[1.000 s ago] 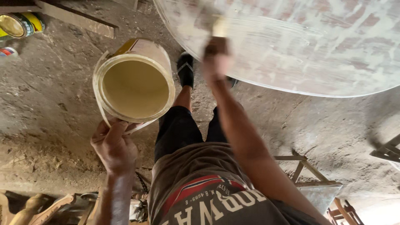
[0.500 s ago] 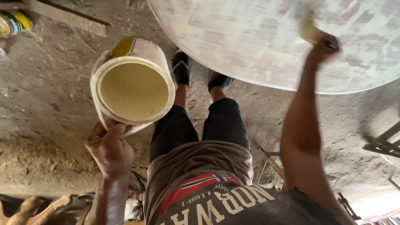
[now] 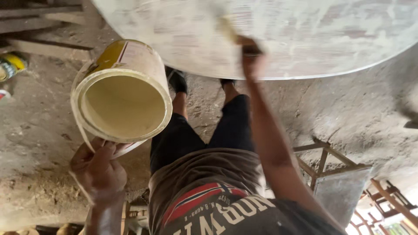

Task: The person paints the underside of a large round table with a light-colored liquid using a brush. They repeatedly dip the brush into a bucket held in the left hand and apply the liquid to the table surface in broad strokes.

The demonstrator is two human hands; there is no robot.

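My left hand (image 3: 98,172) holds a round cream-coloured paint can (image 3: 124,93) by its rim, the open mouth tilted toward me and coated with pale paint inside. My right hand (image 3: 250,56) is stretched forward and grips a paintbrush (image 3: 228,29), blurred with motion, pressed on a large round tabletop (image 3: 305,35) streaked with whitish paint. My legs in dark trousers and my dark shoes show below the tabletop's near edge.
Bare dirt floor (image 3: 39,126) lies all around. Wooden planks (image 3: 39,19) and a small yellow can (image 3: 11,65) sit at the upper left. A metal frame stand (image 3: 335,169) is at the lower right, with more wooden frames behind it.
My right hand has swept the brush from the tabletop's right part back toward the left middle. The can in my left hand has stayed about where it was.
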